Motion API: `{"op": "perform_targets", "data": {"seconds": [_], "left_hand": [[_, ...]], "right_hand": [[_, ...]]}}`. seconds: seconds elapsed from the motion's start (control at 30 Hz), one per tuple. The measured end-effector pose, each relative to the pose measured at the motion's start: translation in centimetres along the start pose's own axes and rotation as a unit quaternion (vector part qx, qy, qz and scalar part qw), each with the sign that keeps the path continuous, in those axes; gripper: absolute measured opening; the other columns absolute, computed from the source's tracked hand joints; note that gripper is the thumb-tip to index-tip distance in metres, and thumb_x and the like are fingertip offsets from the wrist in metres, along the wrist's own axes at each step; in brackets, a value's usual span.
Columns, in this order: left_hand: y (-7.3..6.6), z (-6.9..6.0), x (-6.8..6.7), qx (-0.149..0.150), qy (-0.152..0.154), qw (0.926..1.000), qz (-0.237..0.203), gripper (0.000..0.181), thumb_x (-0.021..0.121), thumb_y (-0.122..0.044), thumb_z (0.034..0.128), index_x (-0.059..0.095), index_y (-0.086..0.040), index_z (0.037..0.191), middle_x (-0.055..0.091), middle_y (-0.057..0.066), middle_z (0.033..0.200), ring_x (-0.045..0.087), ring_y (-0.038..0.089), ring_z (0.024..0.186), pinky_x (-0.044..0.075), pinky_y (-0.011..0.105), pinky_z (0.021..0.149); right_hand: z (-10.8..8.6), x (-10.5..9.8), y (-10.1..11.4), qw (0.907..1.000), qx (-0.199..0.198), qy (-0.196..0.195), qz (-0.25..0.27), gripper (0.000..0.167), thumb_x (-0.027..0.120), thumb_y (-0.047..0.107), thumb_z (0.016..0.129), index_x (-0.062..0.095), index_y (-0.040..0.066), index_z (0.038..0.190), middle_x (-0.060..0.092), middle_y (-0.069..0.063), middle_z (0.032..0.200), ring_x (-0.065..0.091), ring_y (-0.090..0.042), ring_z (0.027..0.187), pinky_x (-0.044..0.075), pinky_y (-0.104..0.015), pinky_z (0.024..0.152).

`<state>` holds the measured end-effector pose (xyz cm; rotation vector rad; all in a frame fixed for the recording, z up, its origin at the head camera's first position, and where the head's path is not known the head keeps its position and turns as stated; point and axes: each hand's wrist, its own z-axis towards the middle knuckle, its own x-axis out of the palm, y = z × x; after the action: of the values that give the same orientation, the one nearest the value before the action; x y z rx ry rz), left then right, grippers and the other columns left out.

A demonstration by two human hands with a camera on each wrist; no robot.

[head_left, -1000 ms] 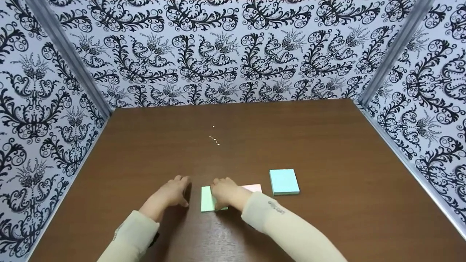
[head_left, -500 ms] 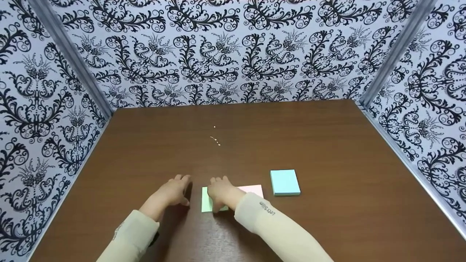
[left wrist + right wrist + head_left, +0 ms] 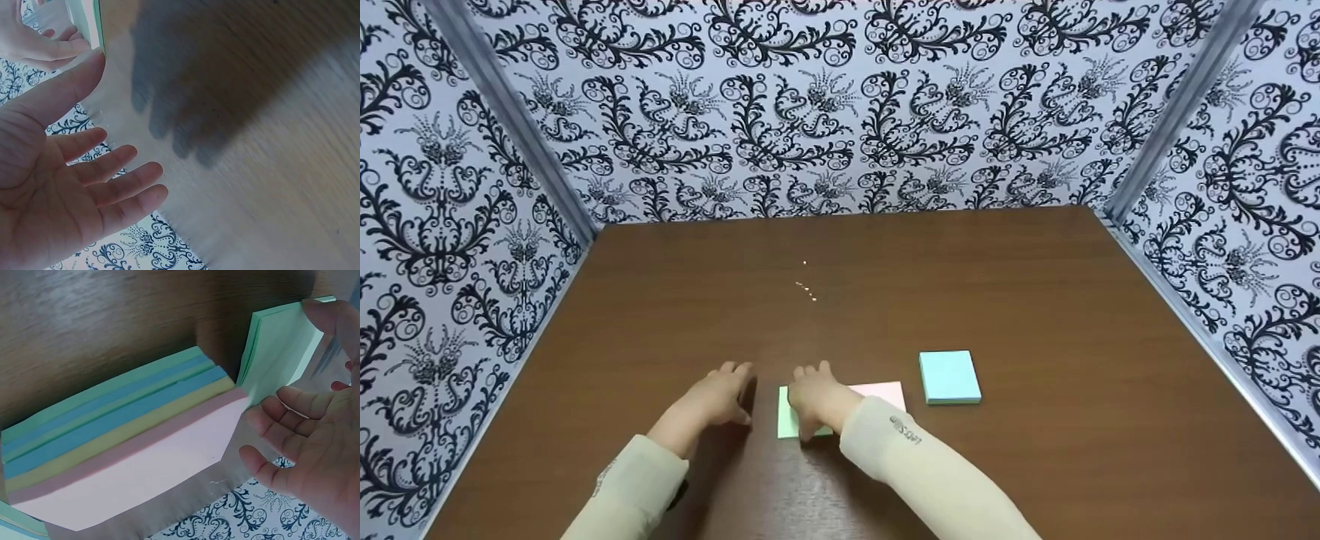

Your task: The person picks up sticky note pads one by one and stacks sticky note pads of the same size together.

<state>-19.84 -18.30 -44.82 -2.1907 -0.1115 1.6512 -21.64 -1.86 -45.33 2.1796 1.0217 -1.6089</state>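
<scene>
My right hand (image 3: 819, 401) spans a thin light green sticky note pad (image 3: 786, 420) lying on the table. In the right wrist view, the thumb is on one edge of this green pad (image 3: 281, 351) and the fingertips are at the opposite edge. Just right of it stands a taller stack of sticky notes (image 3: 883, 392), partly hidden by my forearm. That stack (image 3: 135, 469) is pink on top, with yellow, blue and green layers below. My left hand (image 3: 716, 395) hovers left of the green pad, holding nothing, its fingers (image 3: 121, 163) spread and relaxed.
A light blue sticky note stack (image 3: 950, 375) sits to the right of the pink-topped one. The brown wooden table (image 3: 1035, 300) is enclosed by patterned walls (image 3: 825, 105) at the back and both sides. Small bright specks show near its middle.
My right hand has shifted slightly left over the green pad, showing more of the pink top. The left hand stays in place. The head view has shifted very slightly.
</scene>
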Motion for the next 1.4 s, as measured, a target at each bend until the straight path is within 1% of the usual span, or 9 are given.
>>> {"op": "perform_targets", "data": {"seconds": [0.1, 0.27, 0.33, 0.53, 0.77, 0.93, 1.07, 1.23, 1.4], "left_hand": [[0.0, -0.1, 0.0, -0.003, 0.005, 1.0, -0.004, 0.077, 0.078, -0.009, 0.0703, 0.037, 0.004, 0.134, 0.039, 0.027, 0.131, 0.038, 0.048, 0.119, 0.04, 0.053, 0.09], [-0.1, -0.3, 0.0, -0.009, 0.011, 0.9999, 0.006, 0.079, 0.079, -0.013, 0.07, 0.036, 0.004, 0.135, 0.039, 0.028, 0.131, 0.038, 0.049, 0.118, 0.039, 0.054, 0.091], [-0.1, -0.3, 0.1, -0.008, 0.011, 0.9999, 0.011, 0.08, 0.079, -0.014, 0.0698, 0.036, 0.005, 0.134, 0.039, 0.028, 0.131, 0.039, 0.048, 0.118, 0.039, 0.054, 0.091], [-0.2, -0.1, -0.1, -0.005, 0.011, 0.9999, 0.009, 0.079, 0.079, -0.015, 0.0706, 0.036, 0.004, 0.135, 0.039, 0.028, 0.132, 0.038, 0.048, 0.119, 0.039, 0.054, 0.091], [-0.2, 0.0, -0.2, -0.014, 0.015, 0.9997, 0.011, 0.079, 0.078, -0.014, 0.0719, 0.035, 0.004, 0.136, 0.037, 0.028, 0.134, 0.036, 0.048, 0.121, 0.038, 0.053, 0.092], [-0.2, -0.2, -0.1, -0.01, 0.014, 0.9998, 0.009, 0.079, 0.078, -0.015, 0.0714, 0.035, 0.005, 0.135, 0.037, 0.029, 0.133, 0.037, 0.048, 0.12, 0.039, 0.053, 0.091], [-0.2, -0.2, -0.1, -0.007, 0.011, 0.9999, 0.011, 0.08, 0.079, -0.015, 0.0707, 0.036, 0.006, 0.134, 0.038, 0.029, 0.132, 0.038, 0.048, 0.119, 0.039, 0.053, 0.091], [-0.2, -0.2, -0.2, -0.01, 0.011, 0.9999, 0.006, 0.079, 0.077, -0.017, 0.0725, 0.035, 0.005, 0.135, 0.037, 0.029, 0.133, 0.037, 0.049, 0.119, 0.039, 0.054, 0.091], [-0.1, -0.2, -0.3, -0.009, 0.01, 0.9999, -0.002, 0.073, 0.073, -0.021, 0.0774, 0.036, 0.004, 0.135, 0.036, 0.029, 0.134, 0.036, 0.049, 0.12, 0.038, 0.056, 0.092]], "right_hand": [[0.0, 0.2, 0.2, 0.9999, 0.002, -0.009, -0.006, 0.037, 0.076, 0.042, 0.066, 0.063, 0.017, 0.09, 0.051, -0.001, 0.102, 0.047, -0.017, 0.096, 0.032, -0.038, 0.084], [0.0, 1.4, 0.8, 0.9952, -0.028, -0.076, -0.056, 0.036, 0.071, 0.029, 0.074, 0.058, 0.014, 0.104, 0.059, 0.0, 0.1, 0.056, -0.015, 0.093, 0.037, -0.037, 0.086], [0.0, 1.6, 0.9, 0.9938, -0.031, -0.083, -0.067, 0.035, 0.069, 0.025, 0.077, 0.057, 0.014, 0.107, 0.06, 0.0, 0.101, 0.057, -0.015, 0.094, 0.038, -0.038, 0.087], [-0.1, 1.0, 0.5, 0.9979, -0.024, -0.049, -0.036, 0.031, 0.069, 0.023, 0.078, 0.057, 0.014, 0.105, 0.062, -0.001, 0.101, 0.057, -0.015, 0.095, 0.036, -0.039, 0.088], [-0.1, 1.1, 0.5, 0.9983, -0.019, -0.05, -0.024, 0.025, 0.068, 0.02, 0.081, 0.054, 0.015, 0.1, 0.065, 0.001, 0.097, 0.059, -0.015, 0.091, 0.037, -0.039, 0.088], [-0.5, 0.9, 1.2, 0.9953, -0.014, -0.076, -0.058, 0.025, 0.068, 0.02, 0.08, 0.056, 0.018, 0.101, 0.067, 0.005, 0.093, 0.061, -0.013, 0.085, 0.037, -0.038, 0.086], [-1.0, 0.5, 1.3, 0.9876, -0.028, -0.124, -0.092, 0.027, 0.07, 0.023, 0.076, 0.057, 0.02, 0.1, 0.067, 0.006, 0.089, 0.062, -0.011, 0.08, 0.038, -0.036, 0.082], [-1.5, -0.3, -1.2, 0.9807, -0.039, -0.185, -0.049, 0.033, 0.07, 0.013, 0.073, 0.057, 0.016, 0.103, 0.067, 0.002, 0.087, 0.062, -0.014, 0.08, 0.042, -0.035, 0.08], [-2.1, 0.7, -6.1, 0.9707, -0.025, -0.238, 0.024, 0.035, 0.071, 0.005, 0.069, 0.056, 0.01, 0.1, 0.065, -0.004, 0.085, 0.062, -0.019, 0.079, 0.046, -0.035, 0.071]]}}
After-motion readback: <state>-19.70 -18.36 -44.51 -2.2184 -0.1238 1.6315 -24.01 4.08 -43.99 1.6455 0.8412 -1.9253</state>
